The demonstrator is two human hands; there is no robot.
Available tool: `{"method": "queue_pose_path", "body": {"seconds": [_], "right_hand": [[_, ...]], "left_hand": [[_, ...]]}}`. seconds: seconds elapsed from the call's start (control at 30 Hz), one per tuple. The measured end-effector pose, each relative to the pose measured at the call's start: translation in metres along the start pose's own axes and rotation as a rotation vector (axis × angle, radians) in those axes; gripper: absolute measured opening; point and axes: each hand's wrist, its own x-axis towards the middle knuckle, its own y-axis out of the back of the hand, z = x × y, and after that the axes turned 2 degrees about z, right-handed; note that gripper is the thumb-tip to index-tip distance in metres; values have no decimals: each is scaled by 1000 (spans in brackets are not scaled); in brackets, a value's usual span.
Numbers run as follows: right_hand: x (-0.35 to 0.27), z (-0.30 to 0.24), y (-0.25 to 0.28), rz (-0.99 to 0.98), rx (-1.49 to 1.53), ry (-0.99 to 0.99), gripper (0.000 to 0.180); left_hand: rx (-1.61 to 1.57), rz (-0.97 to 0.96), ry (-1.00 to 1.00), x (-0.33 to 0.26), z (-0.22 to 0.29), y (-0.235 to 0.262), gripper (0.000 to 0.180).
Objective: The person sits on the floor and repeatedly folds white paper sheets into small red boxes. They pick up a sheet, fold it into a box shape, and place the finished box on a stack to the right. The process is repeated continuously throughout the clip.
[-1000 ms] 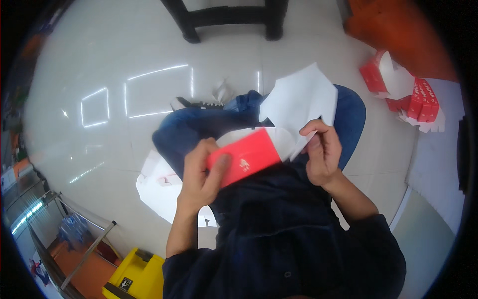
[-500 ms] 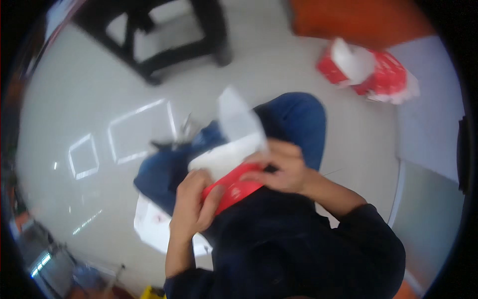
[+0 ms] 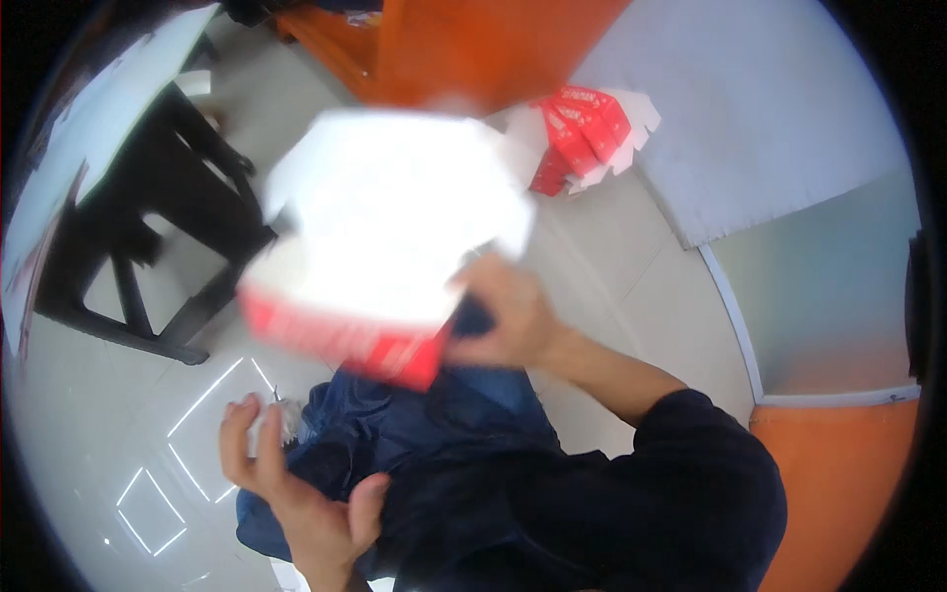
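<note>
A red and white cardboard box (image 3: pixel 395 227), its white lid flap raised, is held up over my lap and blurred by motion. My right hand (image 3: pixel 508 311) grips it at its right side, thumb and fingers closed on the edge. Below and left of the box, my left hand (image 3: pixel 301 483) is off it, palm up with fingers spread and nothing in them. Part of a white sheet (image 3: pixel 288 575) shows beneath my left forearm.
More red and white boxes (image 3: pixel 587 138) lie on the floor by a pale panel (image 3: pixel 740 118). Behind stands an orange cabinet (image 3: pixel 483 49). A black-legged table (image 3: pixel 148 227) is at the left. A frosted panel (image 3: pixel 819 296) rises at the right.
The box, held low at my lap by both hands, is now lifted forward in my right hand. My left hand has let go and opened. The view has shifted with my head.
</note>
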Motion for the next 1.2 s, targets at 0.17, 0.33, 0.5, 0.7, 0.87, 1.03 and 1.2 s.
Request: {"method": "queue_pose_path", "body": {"seconds": [0.17,0.33,0.5,0.7,0.87,1.03,1.2], "right_hand": [[-15,145,20,268,-490,-237,66],[-36,243,8,74,-685,-353,70],[-17,203,-40,-70,-428,-541,69],[-41,107,-79,-393,58,-582,44],[-33,66,-78,-520,-189,-242,44],[-21,67,-85,-557,-216,-236,45],[-29,59,-86,-524,-183,-195,43]], "left_hand": [[323,62,314,-48,-58,33,71],[508,150,577,-156,-106,67,60],[543,304,1140,-348,-146,70,61],[618,-48,1386,-538,-128,-18,103],[458,-5,1529,-483,-95,-15,93],[470,-260,1546,-451,-83,-12,96],[81,42,1601,-463,-80,34,48]]}}
